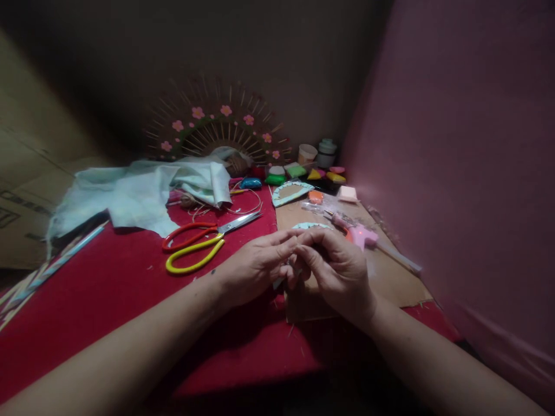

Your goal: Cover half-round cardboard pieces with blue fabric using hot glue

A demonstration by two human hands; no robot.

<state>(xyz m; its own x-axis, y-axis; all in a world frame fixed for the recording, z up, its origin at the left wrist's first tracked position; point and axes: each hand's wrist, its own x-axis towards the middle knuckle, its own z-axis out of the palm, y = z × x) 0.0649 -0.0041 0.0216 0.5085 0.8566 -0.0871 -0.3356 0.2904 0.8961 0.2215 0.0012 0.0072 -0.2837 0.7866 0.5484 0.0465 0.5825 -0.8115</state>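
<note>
My left hand [260, 263] and my right hand [336, 268] meet over the near edge of a cardboard sheet [390, 283]. Fingertips of both are pinched together, and whatever lies between them is hidden or too small to name. Behind the right hand a pale-blue cloth-edged piece [310, 226] shows in part. A pink glue gun [362, 236] lies on the cardboard, just past my right knuckles. Scissors [221, 234] with one red and one yellow handle rest left of my left hand, blades pointing away to the right.
Pale-blue cloth [130, 190] is heaped at the back left. A fan-shaped stick craft [225, 124] with pink flowers stands behind it. A half-round cloth-edged piece [291, 193], coloured clay packs [296, 170] and small tubs [326, 154] sit at the back. Pink sheeting [468, 173] bounds the right.
</note>
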